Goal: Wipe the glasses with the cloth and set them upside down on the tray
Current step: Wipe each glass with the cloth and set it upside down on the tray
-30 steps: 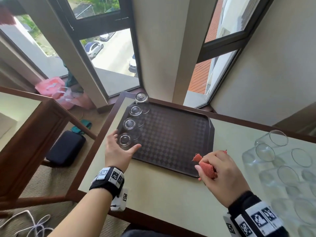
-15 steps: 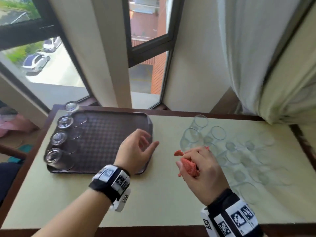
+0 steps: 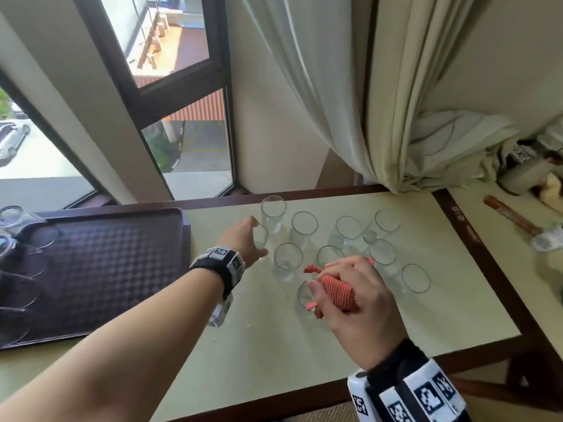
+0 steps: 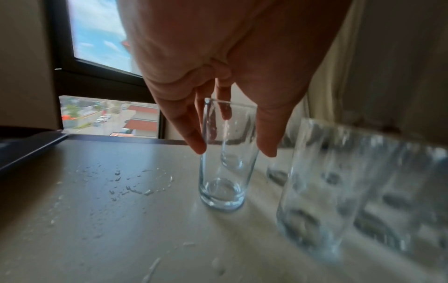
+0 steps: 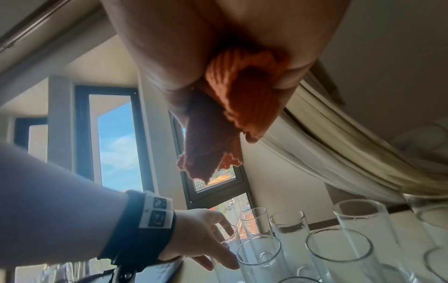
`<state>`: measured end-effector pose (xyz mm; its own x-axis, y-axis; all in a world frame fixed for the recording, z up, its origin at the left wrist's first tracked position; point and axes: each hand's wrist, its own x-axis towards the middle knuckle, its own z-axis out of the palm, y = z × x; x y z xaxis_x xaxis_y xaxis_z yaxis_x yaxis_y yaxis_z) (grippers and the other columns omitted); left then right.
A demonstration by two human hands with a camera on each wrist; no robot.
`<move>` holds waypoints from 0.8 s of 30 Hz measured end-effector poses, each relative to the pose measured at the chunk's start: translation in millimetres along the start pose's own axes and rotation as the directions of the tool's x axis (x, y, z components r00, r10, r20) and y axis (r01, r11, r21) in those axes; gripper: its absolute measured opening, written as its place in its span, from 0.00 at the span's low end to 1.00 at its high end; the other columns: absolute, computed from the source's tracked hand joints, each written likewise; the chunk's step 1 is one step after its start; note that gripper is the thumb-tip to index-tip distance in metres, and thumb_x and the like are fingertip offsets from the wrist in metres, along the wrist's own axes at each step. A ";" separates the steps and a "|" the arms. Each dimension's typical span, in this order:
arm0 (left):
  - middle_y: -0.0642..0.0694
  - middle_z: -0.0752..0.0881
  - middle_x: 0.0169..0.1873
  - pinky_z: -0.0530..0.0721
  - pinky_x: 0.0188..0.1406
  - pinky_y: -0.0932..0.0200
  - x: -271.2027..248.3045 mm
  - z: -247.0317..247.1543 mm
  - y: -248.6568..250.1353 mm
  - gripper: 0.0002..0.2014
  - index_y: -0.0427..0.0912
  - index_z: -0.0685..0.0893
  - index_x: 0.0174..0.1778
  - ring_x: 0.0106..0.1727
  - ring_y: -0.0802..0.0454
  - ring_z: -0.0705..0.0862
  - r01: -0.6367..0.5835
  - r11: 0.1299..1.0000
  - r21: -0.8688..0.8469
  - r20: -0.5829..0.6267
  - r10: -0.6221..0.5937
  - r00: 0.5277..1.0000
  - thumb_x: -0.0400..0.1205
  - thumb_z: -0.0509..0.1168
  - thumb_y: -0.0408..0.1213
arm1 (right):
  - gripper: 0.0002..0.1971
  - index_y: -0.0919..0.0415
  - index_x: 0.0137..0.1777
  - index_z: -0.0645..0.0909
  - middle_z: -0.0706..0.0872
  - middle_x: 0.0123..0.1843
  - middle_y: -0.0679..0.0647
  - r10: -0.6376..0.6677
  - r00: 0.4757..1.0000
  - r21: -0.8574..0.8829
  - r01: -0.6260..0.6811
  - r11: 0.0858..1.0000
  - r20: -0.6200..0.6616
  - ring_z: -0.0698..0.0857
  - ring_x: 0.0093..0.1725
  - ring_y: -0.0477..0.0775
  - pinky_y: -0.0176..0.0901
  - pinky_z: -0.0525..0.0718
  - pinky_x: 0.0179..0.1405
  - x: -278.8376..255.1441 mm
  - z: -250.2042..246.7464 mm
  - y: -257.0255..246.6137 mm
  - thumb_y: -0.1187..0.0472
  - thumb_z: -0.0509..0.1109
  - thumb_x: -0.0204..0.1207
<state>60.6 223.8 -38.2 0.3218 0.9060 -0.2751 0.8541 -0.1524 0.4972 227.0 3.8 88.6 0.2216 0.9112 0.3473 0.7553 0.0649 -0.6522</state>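
An upright glass [image 4: 224, 157] nearest the tray [image 3: 100, 269] is straddled, untouched, by the spread left hand [image 3: 243, 242]. An orange cloth [image 3: 336, 292] is clenched in the right hand [image 3: 356, 303], above crowded glasses. Water droplets [image 4: 135, 183] are seen beside the tray.

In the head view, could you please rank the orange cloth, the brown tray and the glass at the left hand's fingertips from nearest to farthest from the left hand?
1. Glass, right at the left hand fingertips.
2. Orange cloth, to the right, held in the right hand.
3. Brown tray, away to the left.

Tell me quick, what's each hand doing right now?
Left hand: open, fingers either side of a glass, not gripping yet.
Right hand: holding the cloth.
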 end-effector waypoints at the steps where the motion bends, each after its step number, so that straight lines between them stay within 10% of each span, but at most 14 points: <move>1: 0.43 0.85 0.70 0.81 0.64 0.51 -6.2 -4.9 -0.7 0.36 0.47 0.76 0.77 0.65 0.44 0.85 0.029 0.998 -0.061 -0.025 -0.031 0.999 0.77 0.84 0.49 | 0.12 0.53 0.45 0.88 0.83 0.50 0.42 0.023 1.000 0.032 -0.023 0.999 -0.010 0.87 0.50 0.46 0.39 0.86 0.52 0.7 -2.9 3.4 0.44 0.76 0.79; 7: 0.54 0.92 0.56 0.91 0.58 0.53 -80.3 -70.3 -1.9 0.36 0.56 0.83 0.63 0.53 0.56 0.93 0.005 0.814 -0.580 -0.170 -0.127 0.977 0.62 0.89 0.59 | 0.17 0.51 0.45 0.86 0.85 0.47 0.41 0.065 0.997 0.167 -0.060 0.984 -0.027 0.87 0.48 0.43 0.40 0.85 0.50 25.5 -6.2 3.0 0.38 0.69 0.83; 13: 0.38 0.94 0.59 0.93 0.60 0.47 -158.1 -127.0 31.3 0.39 0.43 0.84 0.72 0.58 0.38 0.94 -0.241 0.513 -0.824 -0.274 0.013 0.962 0.65 0.91 0.33 | 0.11 0.58 0.60 0.84 0.90 0.50 0.49 -0.063 0.978 0.354 0.131 0.926 -0.198 0.86 0.53 0.32 0.25 0.80 0.52 81.8 -11.4 -66.8 0.52 0.71 0.86; 21: 0.27 0.88 0.60 0.87 0.68 0.43 -201.1 -182.5 61.2 0.60 0.20 0.77 0.72 0.62 0.32 0.87 -0.429 0.029 -0.903 -0.429 0.010 0.903 0.58 0.90 0.63 | 0.25 0.73 0.81 0.74 0.79 0.81 0.61 -0.546 0.830 0.314 0.553 0.772 -0.119 0.78 0.81 0.59 0.58 0.80 0.78 79.3 -8.3 -153.3 0.62 0.69 0.87; 24: 0.17 0.82 0.70 0.73 0.81 0.22 -212.9 -208.9 58.0 0.59 0.20 0.74 0.77 0.75 0.17 0.79 -0.456 -0.028 -0.890 -0.456 0.020 0.890 0.67 0.84 0.68 | 0.30 0.73 0.82 0.71 0.71 0.87 0.63 -0.638 0.765 0.251 0.636 0.730 -0.081 0.71 0.87 0.62 0.64 0.77 0.80 59.7 -2.0 -150.9 0.74 0.73 0.79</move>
<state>-43.7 104.5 221.1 0.1171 0.9831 0.1409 -0.5336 -0.0573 0.8438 127.5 47.6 209.1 -0.2627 0.6230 0.7368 0.5377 0.7286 -0.4243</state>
